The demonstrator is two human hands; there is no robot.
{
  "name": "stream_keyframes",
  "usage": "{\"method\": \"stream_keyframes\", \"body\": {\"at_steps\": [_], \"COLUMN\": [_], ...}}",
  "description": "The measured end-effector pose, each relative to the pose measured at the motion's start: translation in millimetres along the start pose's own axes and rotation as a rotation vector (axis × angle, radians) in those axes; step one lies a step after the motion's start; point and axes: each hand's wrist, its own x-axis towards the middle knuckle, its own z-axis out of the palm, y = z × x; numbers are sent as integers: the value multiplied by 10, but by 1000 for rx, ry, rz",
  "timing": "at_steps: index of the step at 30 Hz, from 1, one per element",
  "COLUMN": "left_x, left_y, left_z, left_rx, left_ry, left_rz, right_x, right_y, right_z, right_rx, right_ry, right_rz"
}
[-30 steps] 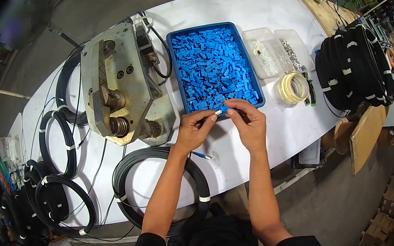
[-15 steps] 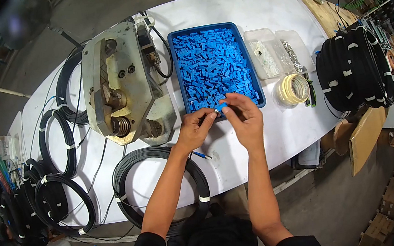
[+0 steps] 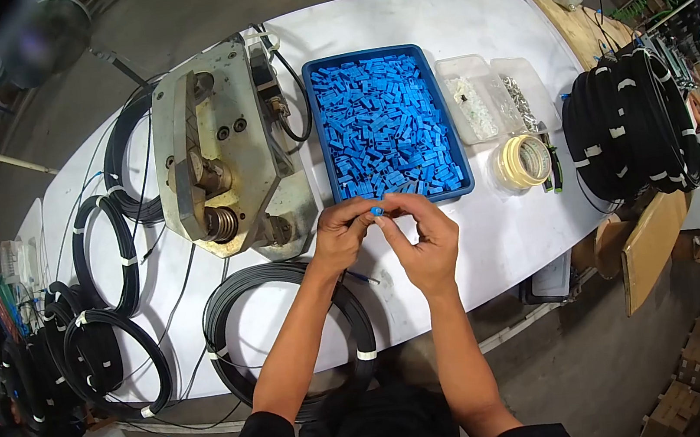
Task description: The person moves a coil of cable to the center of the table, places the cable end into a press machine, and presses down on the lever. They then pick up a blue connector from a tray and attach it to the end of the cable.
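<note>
Between my hands is a small blue plastic connector piece (image 3: 377, 212), seen nearly end-on. My left hand (image 3: 340, 239) pinches it from the left, while the fingertips of my right hand (image 3: 425, 242) close on it from the other side. Both hands are just off the near edge of a blue tray (image 3: 462, 152) filled with many loose blue connector pieces (image 3: 382, 127). Below my left hand, a coil of black cable (image 3: 214, 318) lies on the white table, and a cable end with a blue tip (image 3: 361, 277) sticks out beside it.
A heavy metal press (image 3: 219, 147) stands left of the tray. To the right are two clear plastic boxes (image 3: 469, 121) of small parts, a roll of tape (image 3: 523, 162) and green-handled pliers (image 3: 553, 167). Black cable coils (image 3: 106, 257) lie at left; a large bundle (image 3: 618, 124) sits at right.
Both hands have drawn slightly closer to me and to each other, bringing the blue connector piece down and left, and it has turned end-on. The camera view has shifted a little.
</note>
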Motion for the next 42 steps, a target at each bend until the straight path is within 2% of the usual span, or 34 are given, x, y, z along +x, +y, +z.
{"method": "stream_keyframes", "body": {"at_steps": [2,4,6,8,10,12,13,14,16,20,23,28,34,42], "left_x": [-32,-161,-315,-395,-482,-531,-520,-544,-604,-608,-682,-666,-696,-663], "left_y": [18,52,165,273,331,447,603,615,642,600,288,275,287,365], "left_z": [-2,22,11,22,-21,-24,19,6,-43,-34,-64,77,89,131], "left_rx": [37,-148,-161,-169,-149,-289,-327,-327,-174,-53,-53,-130,-96,-77], "left_ry": [-3,75,75,56,34,36,-19,-24,-74,1,99,261,305,357], "left_rz": [15,-45,-135,24,14,-78,-102,-101,-210,-199,-173,-4,-25,29], "right_x": [-32,-102,-153,-173,-213,-210,-230,-243,-273,-401,-493,-511,-533,-493], "right_y": [-85,-163,-260,-332,-374,-440,-449,-453,-439,-303,-233,-355,-307,-328], "right_z": [26,57,56,33,12,-33,-50,-75,-114,-38,113,286,305,342], "right_rx": [33,117,158,158,154,28,45,43,136,305,175,3,-139,-124], "right_ry": [9,63,70,7,-5,-83,-95,-90,-123,-108,-44,76,139,157], "right_rz": [42,22,16,-95,-92,-74,18,16,193,302,201,75,-75,-66]}}
